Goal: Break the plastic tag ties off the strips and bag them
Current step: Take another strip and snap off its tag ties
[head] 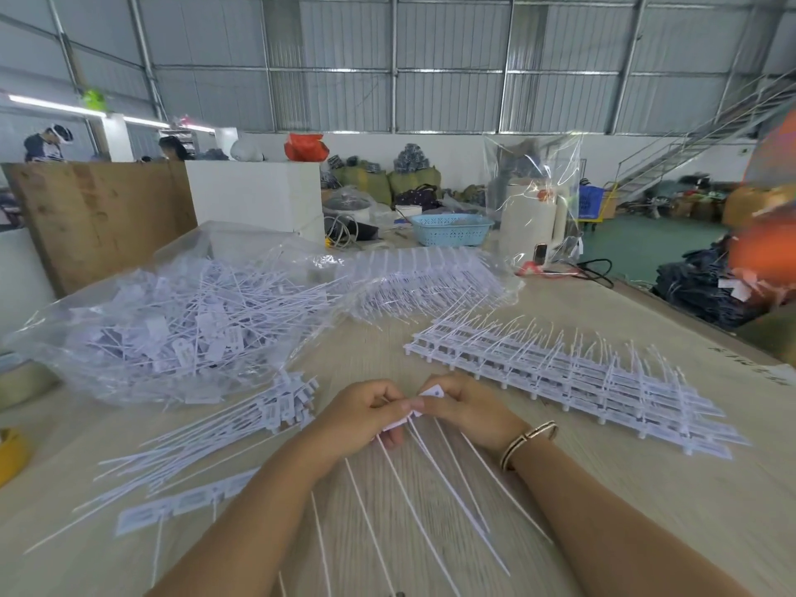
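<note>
Hands both pinch one strip at its tag end, fingers curled tight for snapping ties off.

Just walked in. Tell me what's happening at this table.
A person is breaking plastic tag ties off a strip. Both hands, left hand and right hand, pinch the tag end of the strip in hand, its white tails fanning toward the person. Unbroken strips lie stacked to the right, loose ties lie to the left, and a clear bag farther left already holds many ties.
</note>
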The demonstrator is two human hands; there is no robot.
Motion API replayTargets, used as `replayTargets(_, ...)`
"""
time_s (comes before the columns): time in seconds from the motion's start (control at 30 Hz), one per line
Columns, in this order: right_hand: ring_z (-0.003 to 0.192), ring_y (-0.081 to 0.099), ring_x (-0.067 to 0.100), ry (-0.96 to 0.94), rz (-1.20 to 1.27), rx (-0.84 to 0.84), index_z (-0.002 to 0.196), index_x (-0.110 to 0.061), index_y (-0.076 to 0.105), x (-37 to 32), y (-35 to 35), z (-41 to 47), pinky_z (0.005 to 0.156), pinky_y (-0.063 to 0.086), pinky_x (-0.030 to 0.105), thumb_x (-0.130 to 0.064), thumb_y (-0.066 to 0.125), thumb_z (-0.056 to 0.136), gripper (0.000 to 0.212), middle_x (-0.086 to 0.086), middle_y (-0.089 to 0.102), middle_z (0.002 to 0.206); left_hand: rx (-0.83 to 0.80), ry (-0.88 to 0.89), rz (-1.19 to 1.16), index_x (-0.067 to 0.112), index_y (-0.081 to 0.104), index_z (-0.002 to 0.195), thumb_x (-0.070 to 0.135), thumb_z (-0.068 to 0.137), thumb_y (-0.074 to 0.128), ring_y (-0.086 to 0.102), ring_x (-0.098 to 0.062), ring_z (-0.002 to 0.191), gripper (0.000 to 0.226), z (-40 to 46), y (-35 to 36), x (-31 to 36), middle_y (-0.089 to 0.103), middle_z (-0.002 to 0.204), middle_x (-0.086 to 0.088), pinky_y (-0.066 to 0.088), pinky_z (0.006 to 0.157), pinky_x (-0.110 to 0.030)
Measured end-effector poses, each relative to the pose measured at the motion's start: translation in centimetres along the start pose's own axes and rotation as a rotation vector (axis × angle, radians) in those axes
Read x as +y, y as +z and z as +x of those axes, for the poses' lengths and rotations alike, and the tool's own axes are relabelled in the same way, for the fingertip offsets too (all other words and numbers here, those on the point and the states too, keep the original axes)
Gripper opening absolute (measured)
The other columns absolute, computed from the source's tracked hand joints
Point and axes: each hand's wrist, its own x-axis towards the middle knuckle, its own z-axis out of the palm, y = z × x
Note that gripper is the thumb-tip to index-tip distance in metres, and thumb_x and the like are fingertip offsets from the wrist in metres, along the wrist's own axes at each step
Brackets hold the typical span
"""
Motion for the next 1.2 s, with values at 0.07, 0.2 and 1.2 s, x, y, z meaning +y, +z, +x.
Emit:
replayTargets(0.07,0.061,0.046,-0.002,-0.043,0.028,0.013,0.071,-0.019,0.064,-0.1,0.1,-0.2,0.061,0.035,0.008,-0.020,0.063,0.087,0.016,-0.014,0.053,0.063,-0.017,-0.027,-0.057,0.010,0.062,0.077,0.013,0.093,0.057,0.057,-0.005,0.047,0.017,-0.1,-0.1,0.3,0.061,0.049,0.005,0.046,0.052,-0.016)
replayTargets(0.2,0.064,0.048,0.002,-0.140,-0.018,0.121,0.073,-0.012,0.067,-0.1,0.9,-0.2,0.064,0.037,0.011,-0.016,0.064,0.087,0.014,-0.006,0.058,0.069,-0.038,-0.065,-0.202,0.006,0.057,0.075,0.006,0.094,0.051,0.054,-0.006,0.046,0.020,-0.3,-0.5,0.8,0.059,0.050,0.002,0.045,0.050,-0.016)
replayTargets(1.2,0.099,0.043,0.013,0.003,-0.314,0.092,0.095,-0.022,0.059,1.2,1.3,1.3,0.091,0.023,0.031,-0.017,0.035,0.099,0.025,-0.009,0.051,0.096,-0.064,-0.117,-0.331,0.007,0.061,0.082,-0.003,0.089,0.050,0.052,-0.009,0.052,0.017,-0.2,-0.5,0.8,0.058,0.066,-0.001,0.044,0.054,-0.021)
